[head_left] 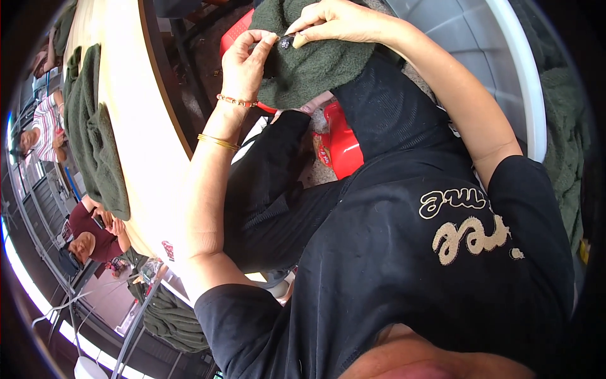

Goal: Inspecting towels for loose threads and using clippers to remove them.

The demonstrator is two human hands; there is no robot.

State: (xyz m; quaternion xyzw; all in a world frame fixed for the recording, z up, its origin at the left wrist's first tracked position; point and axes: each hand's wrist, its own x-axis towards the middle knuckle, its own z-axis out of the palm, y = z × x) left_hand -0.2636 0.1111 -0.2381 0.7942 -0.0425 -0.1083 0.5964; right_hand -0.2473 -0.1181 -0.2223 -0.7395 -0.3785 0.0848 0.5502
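A dark green fleece garment (pixel 315 72) lies bunched over my knees at the top of the view. On it sits a small, shiny black piece (pixel 286 43) with a pale pattern, perhaps a button. My left hand (pixel 248 55) is closed in a pinch just left of that piece; what is between its thumb and forefinger is too small to make out. From the other side my right hand (pixel 325 24) pinches the fleece at the black piece's edge, thumb and fingers close together.
A long pale table (pixel 136 120) runs along my left, with another green fleece garment (pixel 95 139) on it. A grey plastic bin (pixel 527 69) stands at my right, more green fleece (pixel 562 126) beyond it. Red plastic (pixel 344 145) shows between my legs. Two people sit across the table.
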